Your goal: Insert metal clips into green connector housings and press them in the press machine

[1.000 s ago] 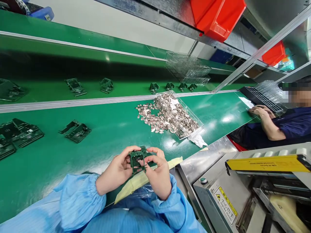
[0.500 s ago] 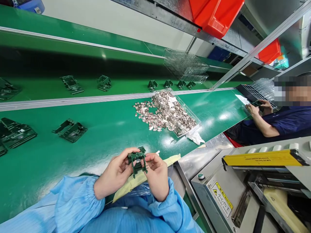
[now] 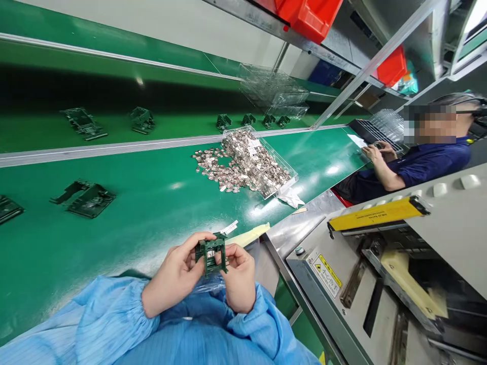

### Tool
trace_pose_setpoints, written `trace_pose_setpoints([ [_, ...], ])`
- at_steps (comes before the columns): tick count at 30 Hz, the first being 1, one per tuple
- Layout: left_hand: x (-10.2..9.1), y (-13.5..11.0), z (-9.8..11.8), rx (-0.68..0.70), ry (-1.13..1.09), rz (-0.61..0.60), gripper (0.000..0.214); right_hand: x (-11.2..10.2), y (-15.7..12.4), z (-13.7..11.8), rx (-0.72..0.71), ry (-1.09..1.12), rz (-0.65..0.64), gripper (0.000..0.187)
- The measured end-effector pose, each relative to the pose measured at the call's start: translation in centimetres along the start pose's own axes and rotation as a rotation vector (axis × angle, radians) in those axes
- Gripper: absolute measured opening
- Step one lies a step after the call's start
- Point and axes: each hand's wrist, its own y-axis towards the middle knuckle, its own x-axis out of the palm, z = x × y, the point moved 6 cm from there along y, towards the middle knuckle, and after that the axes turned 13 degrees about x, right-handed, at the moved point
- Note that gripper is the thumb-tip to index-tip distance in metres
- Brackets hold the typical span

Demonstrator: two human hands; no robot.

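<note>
A dark green plastic frame (image 3: 210,255), box-like with an open middle, is held up in front of my body near the bench's front edge. My left hand (image 3: 177,268) is closed on its left side, thumb in front and fingers over the top. My right hand (image 3: 240,276) pinches its right side, the fingertips at the edge; whether a small part is also between them I cannot make out. Something pale shows inside the frame's opening. Just behind it are a strip with white labels (image 3: 229,227) and a pale yellow sheet (image 3: 249,235).
A clear tray (image 3: 292,181) of small metal pieces (image 3: 262,162) stands mid-bench, with more pieces spilled to its left. Further green frames (image 3: 93,200) lie left and along the back ledge. A machine (image 3: 317,268) stands at right. A co-worker (image 3: 407,162) sits beyond.
My view has swung right, so the bench things sit further left. The green frame has turned a little in my hands. Both hands keep their hold on it.
</note>
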Motion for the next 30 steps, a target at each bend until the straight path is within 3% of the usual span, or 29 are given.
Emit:
trace_pose_setpoints([
  [3, 0.1, 0.5, -0.2, 0.019, -0.028, 0.028, 0.034, -1.7, -0.6, 1.1, -0.004, -0.026, 0.018, 0.025],
  [6, -0.8, 2.7, -0.8, 0.06, -0.078, 0.244, 0.033, -4.1, -0.6, 1.2, -0.094, -0.123, 0.15, 0.025],
  [8, -0.6, 4.5, -1.5, 0.086, -0.125, 0.315, 0.035, -5.2, -0.4, 0.5, -0.228, -0.298, 0.254, 0.022],
  [12, 2.4, 6.8, -3.0, 0.081, -0.223, 0.198, 0.037, -5.0, 0.1, -0.7, -0.514, -0.814, 0.414, 0.033],
  [16, 4.6, 6.4, -3.4, 0.065, -0.225, 0.099, 0.04, -4.5, 1.3, 0.0, -0.5, -1.078, 0.489, 0.038],
  [20, 5.0, 6.3, -3.1, 0.068, -0.293, 0.083, 0.038, -4.6, 1.3, 0.6, -0.498, -1.058, 0.491, 0.028],
  [26, 6.0, 6.7, -2.9, -0.003, -0.541, 0.036, 0.035, -5.4, -1.5, 2.2, -0.555, -0.822, 0.49, 0.027],
  [28, 6.5, 6.6, -3.0, -0.053, -0.597, 0.025, 0.037, -6.0, -1.9, 3.3, -0.479, -0.657, 0.487, 0.025],
  [30, 6.7, 6.4, -3.1, -0.098, -0.638, 0.036, 0.039, -6.6, -1.4, 4.7, -0.305, -0.423, 0.462, 0.026],
])
